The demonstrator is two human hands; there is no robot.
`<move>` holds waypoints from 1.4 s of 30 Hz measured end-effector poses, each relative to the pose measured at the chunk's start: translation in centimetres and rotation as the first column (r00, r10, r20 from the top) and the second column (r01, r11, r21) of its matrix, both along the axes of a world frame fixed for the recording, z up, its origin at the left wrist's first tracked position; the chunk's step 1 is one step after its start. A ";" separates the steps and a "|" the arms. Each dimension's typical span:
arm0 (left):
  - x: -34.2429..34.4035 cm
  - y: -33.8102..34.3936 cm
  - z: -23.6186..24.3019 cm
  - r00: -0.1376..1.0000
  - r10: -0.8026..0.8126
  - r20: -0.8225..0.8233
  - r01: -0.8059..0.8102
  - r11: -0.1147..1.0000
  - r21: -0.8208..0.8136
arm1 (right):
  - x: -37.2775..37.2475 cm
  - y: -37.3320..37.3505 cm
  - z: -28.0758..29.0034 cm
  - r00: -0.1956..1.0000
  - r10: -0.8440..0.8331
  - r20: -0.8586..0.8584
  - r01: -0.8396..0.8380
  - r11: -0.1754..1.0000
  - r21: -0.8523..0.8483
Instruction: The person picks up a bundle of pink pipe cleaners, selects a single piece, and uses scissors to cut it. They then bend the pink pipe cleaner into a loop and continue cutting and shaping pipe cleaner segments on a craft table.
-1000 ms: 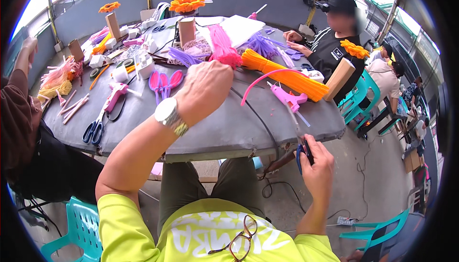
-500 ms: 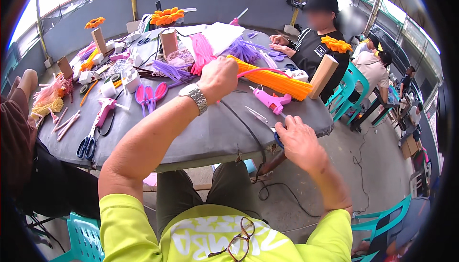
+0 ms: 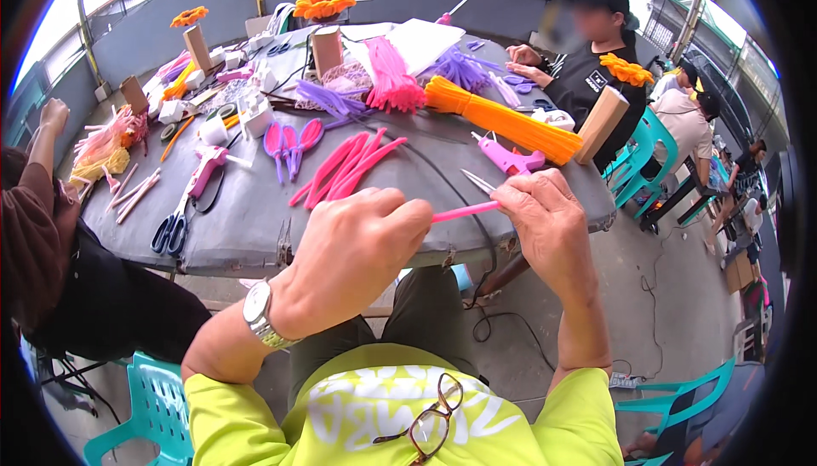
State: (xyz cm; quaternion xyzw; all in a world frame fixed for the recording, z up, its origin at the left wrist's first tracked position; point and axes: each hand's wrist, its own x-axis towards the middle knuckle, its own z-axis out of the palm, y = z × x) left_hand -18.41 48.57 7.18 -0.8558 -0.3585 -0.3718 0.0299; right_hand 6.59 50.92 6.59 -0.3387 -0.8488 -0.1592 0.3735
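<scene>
In front of me, a pink pipe cleaner (image 3: 464,211) stretches between my two hands. My left hand (image 3: 362,240), wearing a watch, is closed around its left end. The fingers of my right hand (image 3: 545,215) pinch the other end. Scissors (image 3: 478,181) stick out of my right hand, blades pointing up and left, their handles hidden by it. Just beyond my left hand lies a loose group of pink pipe cleaners (image 3: 351,168). A pink glue gun (image 3: 508,156) rests beyond my right hand, close to the scissors' tips.
Bundles of orange (image 3: 502,121), pink (image 3: 391,74) and purple pipe cleaners (image 3: 464,66) cover the table's far side. Purple-pink scissors (image 3: 292,144), another glue gun (image 3: 207,172) and dark-handled scissors (image 3: 170,232) lie left. A black cord crosses the table. People sit at left and far right.
My left hand has come back from the pink bundle toward me, drawing out a pipe cleaner. My right hand has risen slightly to its end. Loose pink pipe cleaners now show where my forearm was.
</scene>
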 end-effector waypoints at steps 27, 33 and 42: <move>0.6 -3.9 -11.5 0.543 0.372 0.753 0.584 0.476 -0.657 | -10.2 -1.3 -9.2 0.805 0.158 -0.572 -0.200 0.980 -0.011; 0.1 -4.1 -12.1 0.634 0.297 0.714 0.497 0.550 -0.671 | -10.9 -1.2 -9.6 0.738 0.073 -0.671 -0.251 0.953 -0.172; 0.0 -4.2 -12.4 0.608 0.343 0.716 0.560 0.453 -0.694 | -11.5 -1.1 -10.0 0.709 0.063 -0.703 -0.279 0.940 -0.197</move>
